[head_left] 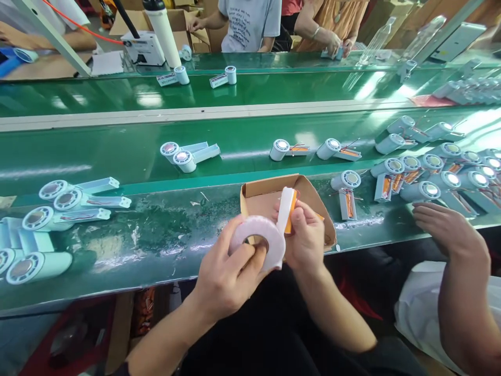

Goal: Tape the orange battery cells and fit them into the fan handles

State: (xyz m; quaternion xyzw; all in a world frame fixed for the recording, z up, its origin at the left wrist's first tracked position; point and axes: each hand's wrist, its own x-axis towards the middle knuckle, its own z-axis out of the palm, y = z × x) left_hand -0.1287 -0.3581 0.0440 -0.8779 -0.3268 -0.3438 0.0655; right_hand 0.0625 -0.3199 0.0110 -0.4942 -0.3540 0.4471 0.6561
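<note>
My left hand [227,277] is closed on a roll of white tape [256,230], its fingers through the core. A strip of tape runs from the roll up along an orange battery pack [290,211], covering one side of it. My right hand [307,240] pinches that battery pack between thumb and fingers. Behind both hands sits an open cardboard box [258,196], partly hidden by them. To its right a light-blue fan unit [346,190] lies with its handle open and orange inside.
Finished-looking fan units [70,201] lie at the left, and several opened ones [430,172] crowd the right. A green conveyor belt [242,136] crosses beyond the bench, carrying more units. A co-worker's hand [450,227] reaches in at the right. Other people stand across the line.
</note>
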